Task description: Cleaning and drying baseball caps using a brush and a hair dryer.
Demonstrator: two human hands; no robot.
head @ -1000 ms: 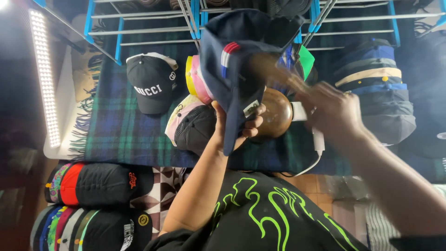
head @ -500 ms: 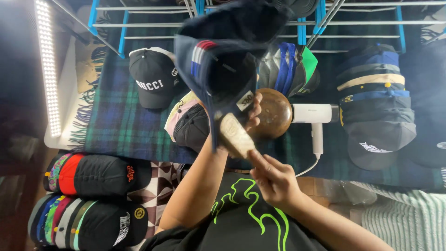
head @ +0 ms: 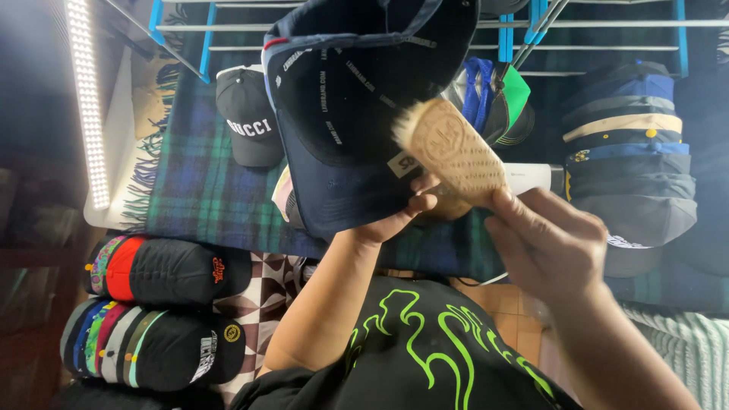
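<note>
the left hand is closed on a navy baseball cap, fingers curled over the edge of its brim with the thumb pressing from the near side. the cap rises up and away from that grip, turned inside out to the camera so its dark lining and taped seams face the person.

the right hand is clamped around the near end of a wooden brush, held by its back. from this grip the brush's long axis runs up and to the left, toward the cap, and its pale bristles at the far end sit just at the cap's inner lining; whether they press in or only touch i cannot tell. the right hand lies beside and slightly below the left, the two grips close together, with the brush crossing the small gap between them. the brush hand is the nearer one to the lining.

beyond both grips lies a dark green and blue plaid blanket with a fringed edge. on it, left of the held cap, rests a black cap. past the right hand stands a stack of folded caps, and a white appliance peeks from behind the brush. below the left forearm, rows of nested caps lie on their sides. blue rack bars run overhead.
</note>
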